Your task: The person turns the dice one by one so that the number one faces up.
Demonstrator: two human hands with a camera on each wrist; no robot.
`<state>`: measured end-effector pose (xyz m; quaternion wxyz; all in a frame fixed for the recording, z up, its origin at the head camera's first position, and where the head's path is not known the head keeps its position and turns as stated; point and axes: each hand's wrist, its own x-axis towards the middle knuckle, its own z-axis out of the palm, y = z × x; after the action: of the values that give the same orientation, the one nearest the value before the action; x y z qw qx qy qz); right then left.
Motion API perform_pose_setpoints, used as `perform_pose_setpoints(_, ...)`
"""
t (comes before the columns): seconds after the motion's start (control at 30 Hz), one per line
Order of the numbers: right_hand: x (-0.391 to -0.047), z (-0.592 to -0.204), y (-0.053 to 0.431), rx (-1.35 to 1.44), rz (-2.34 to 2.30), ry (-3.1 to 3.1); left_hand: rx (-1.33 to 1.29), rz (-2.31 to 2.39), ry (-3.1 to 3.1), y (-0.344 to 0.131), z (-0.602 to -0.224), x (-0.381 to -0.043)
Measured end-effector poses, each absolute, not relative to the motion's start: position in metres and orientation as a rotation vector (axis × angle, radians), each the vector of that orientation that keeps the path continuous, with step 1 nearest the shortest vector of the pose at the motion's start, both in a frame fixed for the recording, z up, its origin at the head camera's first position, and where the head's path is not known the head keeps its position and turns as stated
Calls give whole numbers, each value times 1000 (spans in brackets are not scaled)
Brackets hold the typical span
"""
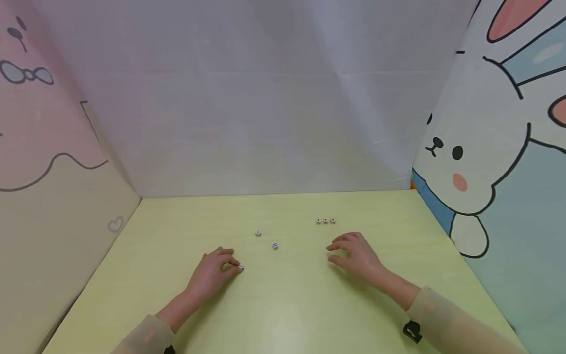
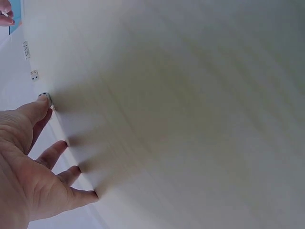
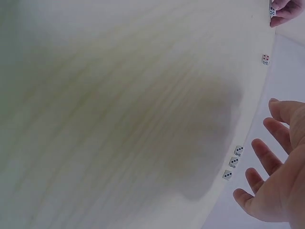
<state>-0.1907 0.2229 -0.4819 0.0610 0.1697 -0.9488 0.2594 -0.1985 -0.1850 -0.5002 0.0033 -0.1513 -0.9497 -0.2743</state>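
Between thumb and index finger, my left hand pinches a small white die at the table surface. The other left fingertips come down to the tabletop in the left wrist view. Two loose dice lie to the right of that hand: one die farther back and another die nearer. My right hand hovers over the table with fingers spread and slightly bent, holding nothing. Just beyond it, three dice stand in a short row; in the right wrist view these dice each show a diagonal of black pips.
The pale yellow table reaches back to a white cloth wall. A pink and cream panel borders the left side. On the right is a panel with a cartoon rabbit.
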Motion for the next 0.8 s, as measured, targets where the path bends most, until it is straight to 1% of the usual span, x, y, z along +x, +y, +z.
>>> perform_pose_setpoints(0.3, -197, -478, 203, 616, 757, -2856, -473, -859, -2977, -184, -500, -199)
perform_pose_setpoints(0.8, -228, -476, 147, 635, 743, -2914, -461, -878, -2985, -183, -499, -199)
